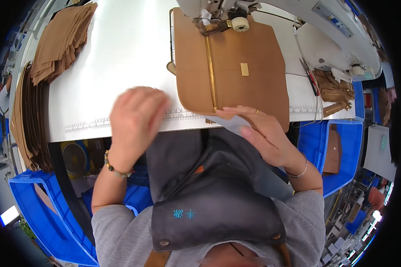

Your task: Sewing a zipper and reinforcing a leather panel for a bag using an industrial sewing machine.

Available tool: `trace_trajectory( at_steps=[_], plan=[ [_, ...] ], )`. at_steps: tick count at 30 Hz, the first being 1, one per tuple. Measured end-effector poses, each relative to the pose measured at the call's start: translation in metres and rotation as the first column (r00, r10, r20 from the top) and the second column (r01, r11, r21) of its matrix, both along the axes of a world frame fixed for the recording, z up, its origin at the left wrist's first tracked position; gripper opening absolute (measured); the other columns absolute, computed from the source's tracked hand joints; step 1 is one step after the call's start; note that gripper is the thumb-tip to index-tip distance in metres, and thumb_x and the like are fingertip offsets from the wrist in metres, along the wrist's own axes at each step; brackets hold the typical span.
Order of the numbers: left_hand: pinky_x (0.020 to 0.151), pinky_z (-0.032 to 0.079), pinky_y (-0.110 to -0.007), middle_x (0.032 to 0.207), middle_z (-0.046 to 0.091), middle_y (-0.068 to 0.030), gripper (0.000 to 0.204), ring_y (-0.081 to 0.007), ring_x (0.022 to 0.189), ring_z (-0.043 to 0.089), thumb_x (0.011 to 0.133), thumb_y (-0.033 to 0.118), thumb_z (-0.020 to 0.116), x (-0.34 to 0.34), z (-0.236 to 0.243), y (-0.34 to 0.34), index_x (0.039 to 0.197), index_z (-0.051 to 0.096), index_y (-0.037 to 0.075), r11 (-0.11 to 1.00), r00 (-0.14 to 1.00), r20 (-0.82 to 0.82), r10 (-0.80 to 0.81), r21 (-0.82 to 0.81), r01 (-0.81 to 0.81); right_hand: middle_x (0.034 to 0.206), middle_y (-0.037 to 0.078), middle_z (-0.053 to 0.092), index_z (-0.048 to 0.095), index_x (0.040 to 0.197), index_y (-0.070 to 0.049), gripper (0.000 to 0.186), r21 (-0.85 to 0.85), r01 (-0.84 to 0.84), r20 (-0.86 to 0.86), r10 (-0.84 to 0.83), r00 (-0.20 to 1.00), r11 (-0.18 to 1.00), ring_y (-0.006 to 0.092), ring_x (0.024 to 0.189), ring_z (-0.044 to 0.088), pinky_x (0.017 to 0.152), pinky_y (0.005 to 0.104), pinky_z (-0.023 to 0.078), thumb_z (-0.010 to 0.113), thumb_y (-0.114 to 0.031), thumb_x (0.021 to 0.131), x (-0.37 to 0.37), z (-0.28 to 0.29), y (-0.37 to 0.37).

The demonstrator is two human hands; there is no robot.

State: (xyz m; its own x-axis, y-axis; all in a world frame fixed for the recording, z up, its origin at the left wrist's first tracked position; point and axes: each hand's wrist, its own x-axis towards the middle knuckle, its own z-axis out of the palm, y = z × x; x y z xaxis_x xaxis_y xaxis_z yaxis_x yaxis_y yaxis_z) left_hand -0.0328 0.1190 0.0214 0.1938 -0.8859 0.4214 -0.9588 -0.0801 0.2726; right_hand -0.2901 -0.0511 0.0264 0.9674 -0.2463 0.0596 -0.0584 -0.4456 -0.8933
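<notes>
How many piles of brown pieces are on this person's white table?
3: a fanned stack at the upper left, another stack hanging over the left edge, and a small heap at the right. The sewing machine may hide more.

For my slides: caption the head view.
Right hand at the near edge of a zippered brown panel under a sewing machine, left hand nearby.

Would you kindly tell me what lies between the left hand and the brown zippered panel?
In the head view, white tabletop with a ruler scale shows between the left hand and the brown zippered panel.
</notes>
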Motion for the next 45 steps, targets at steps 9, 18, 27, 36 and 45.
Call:
trace_trajectory(
  at_steps=[9,18,27,36,45],
  plan=[
    [0.081,0.056,-0.035,0.104,0.075,-0.0053,0.029,-0.0228,0.101,0.069,0.076,0.01,0.074,-0.04,-0.03,-0.01,0.105,0.076,0.005,0.935,0.955,0.078,-0.287,-0.193,0.297,0.135,0.024,0.065,0.056,0.14,0.01,0.044,0.188,0.037,0.002,-0.038,0.999,0.981,0.0364,0.126,0.061,0.114,0.044,0.039,0.046,-0.018,0.107,-0.004,0.0,0.001],
    [0.085,0.055,-0.035,0.114,0.072,-0.0108,0.029,-0.0249,0.111,0.068,0.075,0.011,0.069,-0.048,-0.028,-0.011,0.102,0.076,0.003,0.946,0.95,0.128,-0.284,-0.125,0.299,0.141,0.022,0.062,0.06,0.139,0.006,0.044,0.072,-0.088,0.067,0.083,0.994,0.994,0.0386,0.135,0.055,0.117,0.0434,0.038,0.047,-0.022,0.108,-0.006,-0.003,-0.011],
    [0.095,0.057,-0.045,0.123,0.071,-0.0275,0.018,-0.0418,0.121,0.067,0.089,0.015,0.062,-0.082,-0.022,-0.019,0.098,0.065,0.0,0.982,0.905,0.381,-0.188,0.078,0.171,0.139,0.014,0.063,0.069,0.127,0.001,0.031,0.685,0.575,-0.16,-0.677,0.718,0.447,0.0201,0.107,0.069,0.089,0.036,0.057,0.059,-0.018,0.104,-0.049,-0.016,-0.104],
    [0.096,0.056,-0.043,0.122,0.071,-0.029,0.021,-0.0399,0.12,0.066,0.089,0.016,0.062,-0.076,-0.022,-0.018,0.098,0.065,-0.002,0.966,0.911,0.323,-0.257,0.106,0.235,0.113,0.02,0.072,0.072,0.112,0.0,0.029,-0.636,0.337,0.231,-0.246,0.941,0.694,0.0335,0.101,0.07,0.094,0.0455,0.056,0.071,-0.02,0.092,-0.044,-0.054,-0.032],
    [0.096,0.055,-0.043,0.121,0.071,-0.0296,0.024,-0.0404,0.12,0.066,0.087,0.015,0.062,-0.075,-0.024,-0.016,0.101,0.065,-0.004,0.963,0.914,0.306,-0.267,0.119,0.241,0.113,0.02,0.072,0.072,0.112,0.0,0.028,-0.534,0.313,0.202,-0.241,0.949,0.786,0.0365,0.103,0.069,0.096,0.0466,0.054,0.071,-0.021,0.092,-0.021,-0.042,-0.051]
  ],
)
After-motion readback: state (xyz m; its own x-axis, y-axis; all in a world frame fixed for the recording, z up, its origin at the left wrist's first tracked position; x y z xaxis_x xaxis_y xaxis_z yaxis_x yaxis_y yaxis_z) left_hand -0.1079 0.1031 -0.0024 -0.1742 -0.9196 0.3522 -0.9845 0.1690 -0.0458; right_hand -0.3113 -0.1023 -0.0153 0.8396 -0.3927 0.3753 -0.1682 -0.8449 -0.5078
